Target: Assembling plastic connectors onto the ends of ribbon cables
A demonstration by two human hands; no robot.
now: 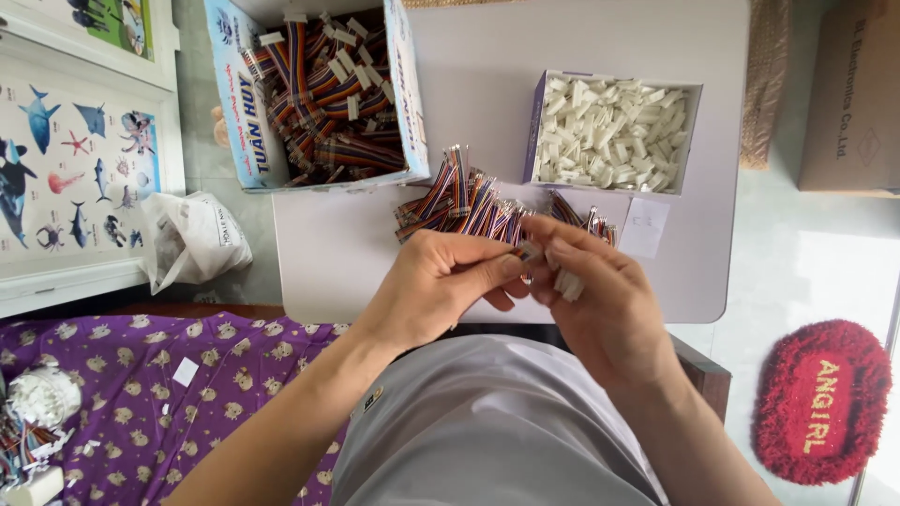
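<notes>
At frame centre, left hand (441,281) and right hand (600,300) meet, fingers pinched narrow on a small white connector (531,251). Just beyond lies a ribbon-cable pile (469,201). Farther, upper right, sits a box of white connectors (611,131); upper left, a cable carton (323,89).

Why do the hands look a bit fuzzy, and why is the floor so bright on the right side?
In the head view, the left hand and right hand are slightly smeared, like motion blur, so the small white piece they pinch looks soft; the floor at right is washed out by strong daylight glare; the table is evenly lit.
</notes>
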